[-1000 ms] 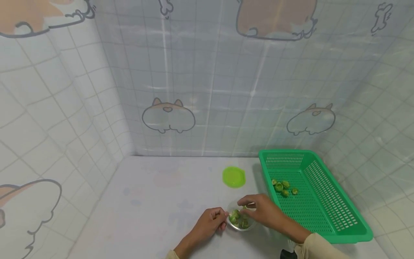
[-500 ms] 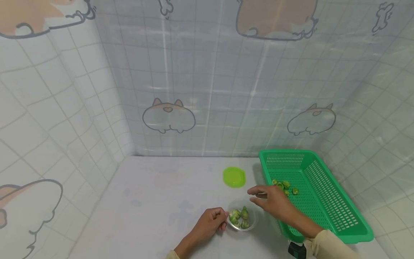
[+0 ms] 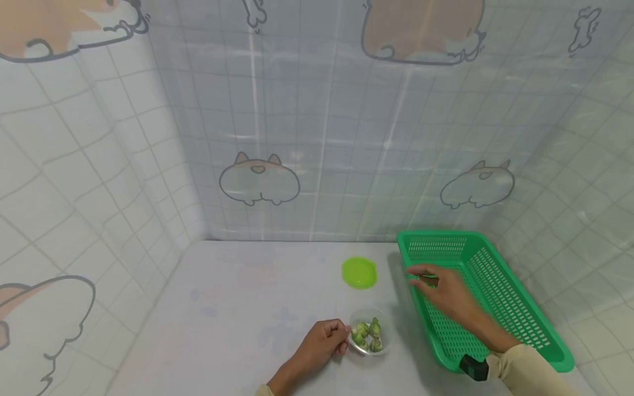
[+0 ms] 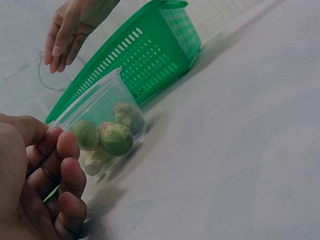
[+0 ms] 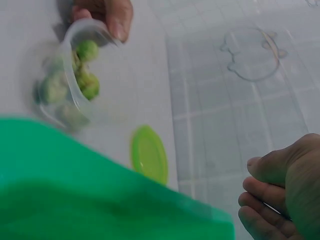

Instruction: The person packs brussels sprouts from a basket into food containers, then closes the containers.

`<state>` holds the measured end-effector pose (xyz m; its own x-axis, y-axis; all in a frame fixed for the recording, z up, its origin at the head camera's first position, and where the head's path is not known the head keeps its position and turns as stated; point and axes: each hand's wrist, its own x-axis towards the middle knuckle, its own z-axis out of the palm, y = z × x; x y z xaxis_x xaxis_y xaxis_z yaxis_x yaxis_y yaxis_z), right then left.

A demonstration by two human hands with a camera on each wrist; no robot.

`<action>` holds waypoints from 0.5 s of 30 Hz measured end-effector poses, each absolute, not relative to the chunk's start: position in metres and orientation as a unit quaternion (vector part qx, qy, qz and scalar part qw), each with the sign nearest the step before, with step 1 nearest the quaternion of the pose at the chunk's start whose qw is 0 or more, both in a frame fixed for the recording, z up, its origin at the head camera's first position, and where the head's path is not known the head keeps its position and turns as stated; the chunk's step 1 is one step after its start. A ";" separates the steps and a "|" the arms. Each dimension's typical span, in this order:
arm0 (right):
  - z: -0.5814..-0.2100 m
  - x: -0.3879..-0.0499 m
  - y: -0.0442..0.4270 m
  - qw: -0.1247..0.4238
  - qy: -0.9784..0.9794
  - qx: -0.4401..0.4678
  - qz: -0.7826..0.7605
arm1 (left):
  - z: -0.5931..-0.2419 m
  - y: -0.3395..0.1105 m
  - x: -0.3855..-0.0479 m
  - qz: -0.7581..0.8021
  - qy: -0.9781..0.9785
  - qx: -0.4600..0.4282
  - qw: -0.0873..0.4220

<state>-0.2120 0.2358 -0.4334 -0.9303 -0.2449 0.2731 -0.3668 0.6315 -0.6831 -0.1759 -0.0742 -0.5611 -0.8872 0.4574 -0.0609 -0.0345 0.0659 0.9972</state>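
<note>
A clear round tub (image 3: 370, 352) holding several Brussels sprouts (image 3: 375, 328) stands on the table. My left hand (image 3: 322, 344) pinches its left rim between thumb and forefinger, the other fingers curled loosely, as the left wrist view shows. Over the left side of the green basket (image 3: 515, 291) hovers my right hand (image 3: 448, 291), empty, with thumb and fingers apart and gently bent. It hides the sprouts inside the basket. In the right wrist view the right hand (image 5: 275, 195) hangs above the basket's green rim (image 5: 100, 185).
A bright green lid (image 3: 359, 273) lies flat on the table behind the tub. The white table (image 3: 223, 330) meets tiled-print sheets at the back and both sides. The basket fills the table's right part.
My right hand has let go of a sprout in the tub and moved right and back, over the basket. My left hand stays at the tub's rim.
</note>
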 end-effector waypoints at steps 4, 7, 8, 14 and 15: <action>-0.430 -0.218 0.250 0.102 -0.907 0.169 0.371 | -0.561 -0.075 -0.178 0.666 0.707 0.152 0.181; -0.431 -0.222 0.259 0.115 -0.918 0.169 0.340 | -0.561 -0.075 -0.178 0.666 0.708 0.153 0.180; -0.431 -0.223 0.262 0.117 -0.921 0.168 0.331 | -0.561 -0.075 -0.178 0.667 0.707 0.152 0.182; -0.440 -0.226 0.278 0.101 -0.934 0.150 0.308 | -0.562 -0.076 -0.176 0.666 0.707 0.156 0.183; -0.442 -0.226 0.281 0.096 -0.936 0.145 0.307 | -0.561 -0.076 -0.176 0.666 0.706 0.157 0.182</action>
<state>-0.2264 0.2807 -0.4422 -0.9392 -0.2127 0.2695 -0.3311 0.7690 -0.5468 -0.1759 -0.0756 -0.5613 -0.8842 0.4645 -0.0488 -0.0216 0.0638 0.9977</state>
